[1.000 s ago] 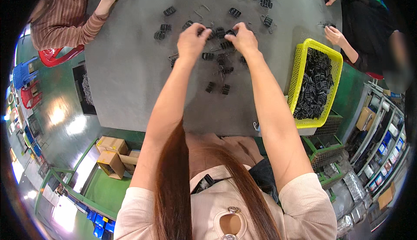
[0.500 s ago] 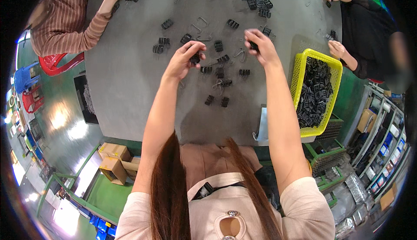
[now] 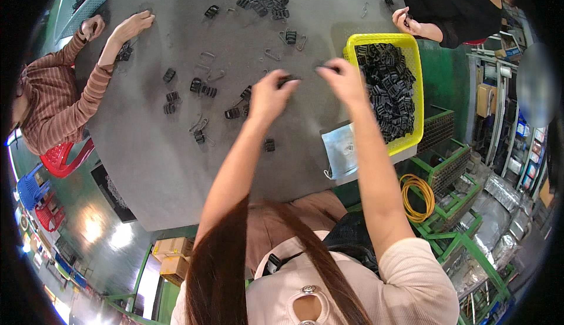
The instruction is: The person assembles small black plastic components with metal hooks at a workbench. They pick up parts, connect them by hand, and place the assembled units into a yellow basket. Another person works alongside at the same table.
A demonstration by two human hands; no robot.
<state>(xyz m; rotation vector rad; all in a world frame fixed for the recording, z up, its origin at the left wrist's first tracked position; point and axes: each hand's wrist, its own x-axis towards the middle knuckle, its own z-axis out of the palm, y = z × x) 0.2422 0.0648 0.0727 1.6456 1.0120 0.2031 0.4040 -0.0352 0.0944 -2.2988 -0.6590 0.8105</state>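
Observation:
Above the grey table my left hand (image 3: pixel 271 97) is closed, back upward, with a small black plastic piece (image 3: pixel 286 80) pinched at its fingertips. A short way to the right, my right hand (image 3: pixel 343 83) pinches another dark piece (image 3: pixel 321 66), blurred by motion; it looks like the same black plastic. The two hands are apart. Near my left hand lie a few black slotted plastic pieces (image 3: pixel 232 113), and several more are scattered farther left. Bent wire hooks (image 3: pixel 272 54) lie loose among them. Beside my right forearm stands a yellow basket (image 3: pixel 419 90) heaped with black plastic pieces (image 3: pixel 385 84).
A light-blue face mask (image 3: pixel 341 151) lies by the basket at the table's near edge. Co-workers' hands (image 3: pixel 132 26) work at the far left, and another's hand (image 3: pixel 406 22) at the far right. A teal basket (image 3: pixel 97 2) stands far left.
The view has turned, so the table and basket sit farther left. My hands have moved right toward the basket, and their palms now face more downward. Both still hold their dark pieces.

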